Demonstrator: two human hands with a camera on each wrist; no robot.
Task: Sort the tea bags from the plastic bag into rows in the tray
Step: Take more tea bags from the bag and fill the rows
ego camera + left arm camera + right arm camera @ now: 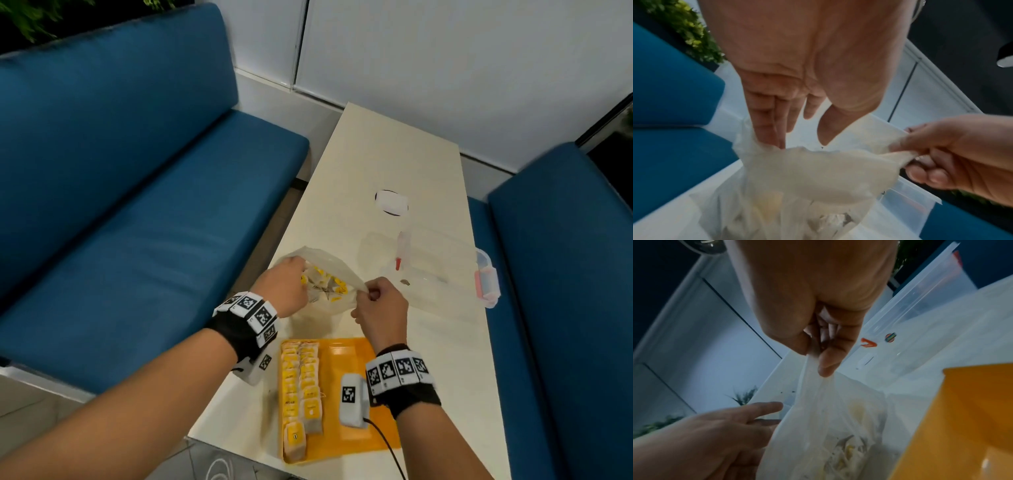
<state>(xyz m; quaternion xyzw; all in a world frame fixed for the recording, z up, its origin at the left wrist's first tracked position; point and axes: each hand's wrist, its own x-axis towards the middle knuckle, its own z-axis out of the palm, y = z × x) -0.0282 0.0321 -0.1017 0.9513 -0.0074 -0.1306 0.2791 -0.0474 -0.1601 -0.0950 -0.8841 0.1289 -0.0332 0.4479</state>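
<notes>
A clear plastic bag [329, 274] with yellow-tagged tea bags [337, 286] inside stands on the table beyond the orange tray [346, 359]. My right hand [371, 296] pinches the bag's rim [813, 363] between thumb and fingers and holds the mouth open. My left hand [294, 274] reaches into the mouth, fingers straight and pointing down [774, 123]; its fingertips are hidden behind the plastic. Two rows of tea bags [301, 387] lie along the tray's left side.
A clear lidded box [442, 274] with pink clasps stands right of the bag. A white sticker [391, 202] lies farther back. Blue benches [137, 205] flank the narrow table [394, 154]. A white sensor block [352, 399] with cable hangs under my right wrist over the tray.
</notes>
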